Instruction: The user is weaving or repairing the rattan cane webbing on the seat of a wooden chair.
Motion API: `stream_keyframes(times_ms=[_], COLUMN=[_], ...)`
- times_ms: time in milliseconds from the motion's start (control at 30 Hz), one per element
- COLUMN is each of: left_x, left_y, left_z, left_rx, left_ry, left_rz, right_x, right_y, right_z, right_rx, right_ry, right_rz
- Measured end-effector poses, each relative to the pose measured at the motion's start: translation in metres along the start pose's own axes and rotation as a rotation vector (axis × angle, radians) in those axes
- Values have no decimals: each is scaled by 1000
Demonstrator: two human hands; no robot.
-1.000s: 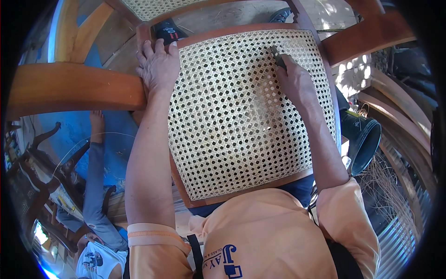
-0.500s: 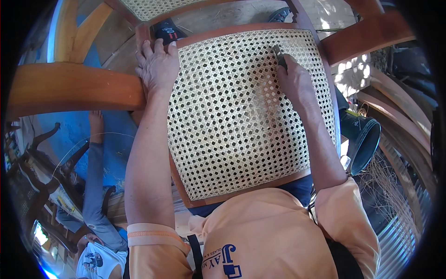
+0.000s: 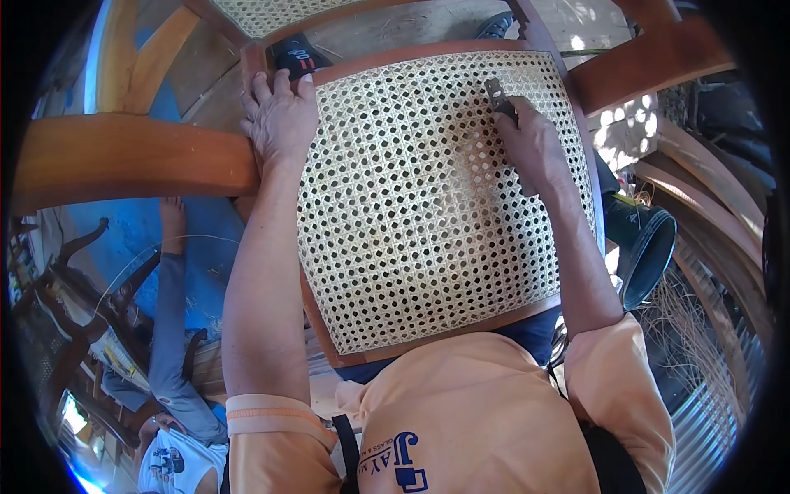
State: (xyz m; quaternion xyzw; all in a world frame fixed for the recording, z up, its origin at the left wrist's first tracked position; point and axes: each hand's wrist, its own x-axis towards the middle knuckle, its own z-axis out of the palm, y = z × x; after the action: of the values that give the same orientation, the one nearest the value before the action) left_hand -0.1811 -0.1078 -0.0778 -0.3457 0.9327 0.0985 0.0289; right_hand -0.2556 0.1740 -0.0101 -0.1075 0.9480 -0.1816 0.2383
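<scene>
A woven cane chair seat (image 3: 395, 230) in a wooden frame fills the middle of the view over my lap. My left hand (image 3: 278, 128) rests at its upper left corner, fingers spread over the wooden frame beside an armrest (image 3: 132, 156). My right hand (image 3: 536, 144) is closed around a small dark-handled tool (image 3: 496, 92) with a metal end, which lies against the cane in the upper right part of the seat. Whether the tool's tip goes into the weave I cannot tell.
Another cane panel (image 3: 280, 12) is above the seat. A wooden rail (image 3: 650, 66) extends right, above a dark green bucket (image 3: 646, 255) and loose cane strands (image 3: 683, 337). At lower left a co-worker (image 3: 177, 387) lies or sits on blue flooring (image 3: 206, 280) beside dark carved wooden furniture (image 3: 70, 329).
My right hand and the tool have shifted a little to the right, and the hand has turned slightly. My left hand stays in place.
</scene>
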Motion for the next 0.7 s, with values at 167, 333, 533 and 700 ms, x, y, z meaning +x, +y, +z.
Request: stream_keyframes(times_ms=[167,333,533,700], left_x=[1,1,0,0], left_y=[-2,-3,-3,-4], left_z=[1,-1,3,1], left_rx=[6,10,-6,0], left_ry=[1,0,-3,5], left_rz=[2,5,3,5], right_x=[-2,2,5,-4], right_y=[-17,-11,-1,-5], right_z=[-3,9,31,21], right_rx=[20,-78,-205,-109], right_ry=[-18,20,-31,62], right_rz=[57,-73,-19,-201])
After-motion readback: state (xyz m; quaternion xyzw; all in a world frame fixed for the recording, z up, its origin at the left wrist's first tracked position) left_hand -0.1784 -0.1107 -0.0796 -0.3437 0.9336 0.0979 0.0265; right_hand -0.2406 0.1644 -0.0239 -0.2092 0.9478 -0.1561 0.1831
